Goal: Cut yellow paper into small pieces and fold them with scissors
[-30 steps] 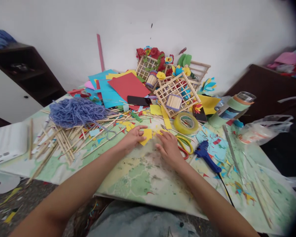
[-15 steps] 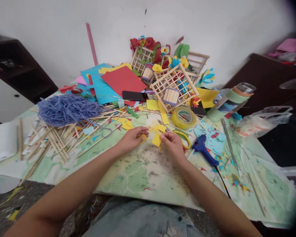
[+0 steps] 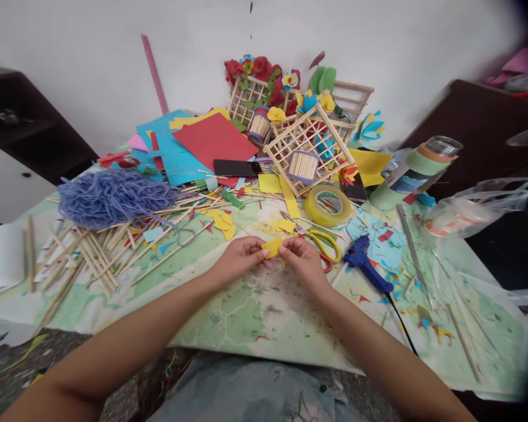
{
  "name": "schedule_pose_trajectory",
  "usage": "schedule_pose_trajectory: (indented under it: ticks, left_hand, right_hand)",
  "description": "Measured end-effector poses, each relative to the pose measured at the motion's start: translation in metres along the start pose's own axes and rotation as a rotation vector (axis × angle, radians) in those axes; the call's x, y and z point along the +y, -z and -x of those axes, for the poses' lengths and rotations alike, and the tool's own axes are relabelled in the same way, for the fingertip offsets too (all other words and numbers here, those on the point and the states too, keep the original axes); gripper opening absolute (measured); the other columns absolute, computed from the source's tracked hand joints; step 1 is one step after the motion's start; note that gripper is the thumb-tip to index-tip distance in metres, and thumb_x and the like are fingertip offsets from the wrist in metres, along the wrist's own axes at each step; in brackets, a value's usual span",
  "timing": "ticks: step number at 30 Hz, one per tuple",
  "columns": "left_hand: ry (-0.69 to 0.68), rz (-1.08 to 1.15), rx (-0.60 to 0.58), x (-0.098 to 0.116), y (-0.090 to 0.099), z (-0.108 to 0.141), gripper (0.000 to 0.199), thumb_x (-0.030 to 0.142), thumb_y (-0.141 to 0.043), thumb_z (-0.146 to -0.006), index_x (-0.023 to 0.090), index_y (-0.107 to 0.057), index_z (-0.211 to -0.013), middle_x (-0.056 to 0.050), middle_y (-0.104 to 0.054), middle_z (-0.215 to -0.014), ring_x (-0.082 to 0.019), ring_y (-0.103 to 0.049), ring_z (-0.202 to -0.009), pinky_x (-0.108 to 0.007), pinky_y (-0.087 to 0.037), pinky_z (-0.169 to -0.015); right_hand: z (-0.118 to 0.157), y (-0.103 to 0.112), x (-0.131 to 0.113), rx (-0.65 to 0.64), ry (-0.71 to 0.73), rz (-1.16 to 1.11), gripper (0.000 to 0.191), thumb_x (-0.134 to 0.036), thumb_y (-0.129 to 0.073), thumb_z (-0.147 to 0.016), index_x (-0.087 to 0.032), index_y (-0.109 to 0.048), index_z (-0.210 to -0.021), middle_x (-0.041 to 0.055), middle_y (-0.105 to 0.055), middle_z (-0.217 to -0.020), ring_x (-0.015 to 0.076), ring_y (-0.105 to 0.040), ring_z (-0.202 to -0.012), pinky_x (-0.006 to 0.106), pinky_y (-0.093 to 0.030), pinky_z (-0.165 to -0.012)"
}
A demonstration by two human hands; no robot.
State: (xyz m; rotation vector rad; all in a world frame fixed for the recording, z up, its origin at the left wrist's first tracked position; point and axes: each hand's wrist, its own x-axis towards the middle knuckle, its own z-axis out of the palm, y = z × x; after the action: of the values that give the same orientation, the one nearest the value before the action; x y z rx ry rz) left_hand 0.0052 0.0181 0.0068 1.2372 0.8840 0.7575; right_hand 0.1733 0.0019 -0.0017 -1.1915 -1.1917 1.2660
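A small yellow paper piece (image 3: 271, 247) is stretched between both hands above the near middle of the table. My left hand (image 3: 243, 255) pinches its left end, thumb in front. At its right edge, my right hand (image 3: 303, 256) grips it between thumb and fingers. Yellow-handled scissors (image 3: 323, 241) lie just beyond my right hand, with a red loop beside that hand. Yellow scraps (image 3: 284, 225) are scattered past the fingertips. A blue glue gun (image 3: 366, 266) rests to the right, its black cord running toward the front edge.
Blue yarn (image 3: 114, 198) and wooden sticks (image 3: 92, 258) cover the left. Coloured sheets (image 3: 215, 140), a phone (image 3: 235, 169), stick lattices with paper flowers (image 3: 310, 149) and a tape roll (image 3: 327, 205) lie behind. A bottle (image 3: 416, 173) and plastic bag (image 3: 466, 217) are at right.
My hands have come together. My left hand now also holds the yellow paper that my right hand held, and the paper lies more sideways. The view has shifted slightly.
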Motion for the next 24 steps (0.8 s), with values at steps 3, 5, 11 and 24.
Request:
schedule_pose_trajectory:
  ticks: [3, 5, 11, 24]
  left_hand:
    - [0.044, 0.047, -0.037, -0.0005, 0.0019, 0.0008, 0.025, 0.038, -0.063, -0.076, 0.013, -0.061, -0.076, -0.006, -0.07, -0.076, -0.014, -0.065, -0.062, -0.023, -0.048, -0.059]
    - [0.066, 0.083, -0.065, -0.0006, 0.0028, 0.0014, 0.026, 0.038, -0.062, -0.076, 0.012, -0.062, -0.077, -0.007, -0.07, -0.076, -0.014, -0.065, -0.062, -0.023, -0.048, -0.06]
    - [0.163, 0.158, -0.057, -0.0019, 0.0024, 0.0011, 0.028, 0.038, -0.066, -0.072, 0.01, -0.063, -0.074, -0.009, -0.07, -0.073, -0.013, -0.065, -0.058, -0.021, -0.047, -0.057]
    - [0.193, 0.232, -0.081, -0.0032, 0.0052, -0.0021, 0.028, 0.037, -0.066, -0.072, 0.01, -0.062, -0.075, -0.01, -0.07, -0.071, -0.015, -0.066, -0.059, -0.021, -0.047, -0.056]
  right_hand:
    - [0.0008, -0.0012, -0.0014, -0.053, 0.01, 0.031, 0.024, -0.038, -0.067, -0.067, -0.017, -0.057, -0.074, -0.0001, -0.06, -0.063, 0.013, -0.055, -0.058, 0.026, -0.045, -0.058]
    - [0.0014, -0.0017, -0.0023, -0.063, 0.027, 0.062, 0.022, -0.035, -0.066, -0.068, -0.017, -0.058, -0.075, 0.0001, -0.06, -0.065, 0.0128, -0.055, -0.059, 0.026, -0.044, -0.059]
    - [0.0033, -0.0001, -0.0041, -0.025, 0.075, 0.186, 0.012, -0.026, -0.064, -0.068, -0.015, -0.06, -0.073, -0.0011, -0.057, -0.061, 0.011, -0.05, -0.056, 0.024, -0.041, -0.056]
    - [0.0072, -0.0008, -0.0022, 0.042, 0.213, 0.273, 0.012, -0.024, -0.06, -0.071, -0.016, -0.068, -0.076, 0.0034, -0.066, -0.068, 0.0141, -0.057, -0.061, 0.027, -0.046, -0.06]
